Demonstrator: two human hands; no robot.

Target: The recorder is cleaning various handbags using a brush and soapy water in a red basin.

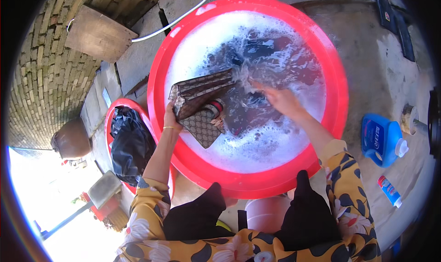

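A large red plastic basin (334, 100) holds soapy water with white foam. My left hand (172, 117), with a thin bracelet at the wrist, grips one end of a brown patterned bag (201, 126). The bag hangs above the foam at the basin's left, its pleated side up and a red-and-dark striped part below. My right hand (275, 94) is over the middle of the water with nothing visible in it; its fingertips blur into a splash beside the bag's far end. Dark cloth (262, 48) seems to lie under the water behind the splash.
A smaller red basin (109, 124) with black material (132, 144) stands at the left. A white hose (175, 20) reaches a board (100, 34) by the brick wall. A blue detergent bottle (379, 139) and a tube (389, 191) are at the right. A brown pot (72, 139) stands farther left.
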